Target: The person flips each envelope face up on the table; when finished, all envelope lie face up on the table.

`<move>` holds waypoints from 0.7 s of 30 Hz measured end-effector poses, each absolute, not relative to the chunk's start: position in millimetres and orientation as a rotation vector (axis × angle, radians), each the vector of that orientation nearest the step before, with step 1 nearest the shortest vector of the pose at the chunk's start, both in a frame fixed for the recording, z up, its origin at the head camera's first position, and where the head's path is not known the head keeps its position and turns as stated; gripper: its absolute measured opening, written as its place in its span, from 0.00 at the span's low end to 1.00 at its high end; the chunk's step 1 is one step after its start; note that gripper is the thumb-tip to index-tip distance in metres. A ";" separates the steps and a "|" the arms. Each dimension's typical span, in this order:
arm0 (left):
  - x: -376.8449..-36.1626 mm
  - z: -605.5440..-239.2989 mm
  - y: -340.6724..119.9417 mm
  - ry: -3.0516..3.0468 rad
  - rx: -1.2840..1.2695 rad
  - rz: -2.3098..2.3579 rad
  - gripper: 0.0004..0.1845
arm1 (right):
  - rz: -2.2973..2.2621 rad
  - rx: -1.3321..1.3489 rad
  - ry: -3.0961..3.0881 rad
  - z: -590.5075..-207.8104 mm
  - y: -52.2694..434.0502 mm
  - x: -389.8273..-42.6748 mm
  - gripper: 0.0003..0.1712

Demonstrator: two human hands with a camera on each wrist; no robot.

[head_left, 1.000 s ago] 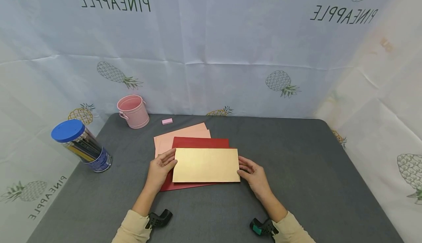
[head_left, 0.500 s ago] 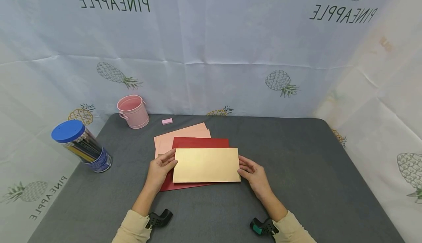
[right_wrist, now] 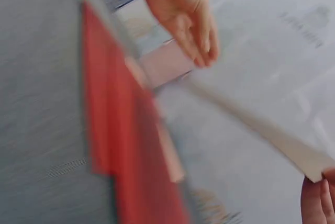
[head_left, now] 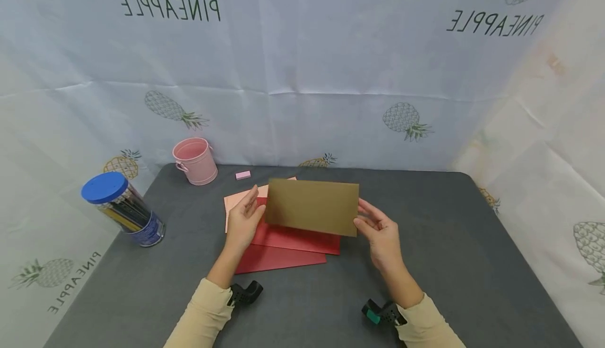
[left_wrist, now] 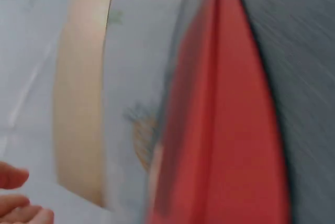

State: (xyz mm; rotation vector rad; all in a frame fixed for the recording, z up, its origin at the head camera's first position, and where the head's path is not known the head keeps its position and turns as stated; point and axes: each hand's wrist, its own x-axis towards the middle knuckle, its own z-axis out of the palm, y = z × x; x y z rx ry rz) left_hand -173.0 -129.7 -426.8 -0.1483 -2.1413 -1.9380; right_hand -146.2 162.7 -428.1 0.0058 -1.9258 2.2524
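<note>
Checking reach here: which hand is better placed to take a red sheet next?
Probably the left hand: it holds the gold card directly over the red sheets; the right hand sits beyond their edge.

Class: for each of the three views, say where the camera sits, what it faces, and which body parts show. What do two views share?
Head: looks forward and down at the gold card, left hand, right hand, both sleeves.
Left wrist: blurred; red paper, fingertips.
Right wrist: blurred; red paper, opposite hand, one fingertip.
Both wrist views share the red paper.
</note>
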 end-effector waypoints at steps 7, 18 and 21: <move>-149.8 -389.2 -66.7 -2.123 -0.553 -1.987 0.28 | 1.846 0.293 -1.836 -391.5 141.6 -141.6 0.23; -127.7 -375.7 -30.6 -1.931 -0.679 -2.055 0.30 | 1.338 0.760 -1.953 -388.3 99.6 -138.5 0.22; -130.8 -382.4 -34.5 -1.844 -0.617 -2.128 0.30 | 1.278 0.846 -1.998 -393.4 98.9 -139.3 0.23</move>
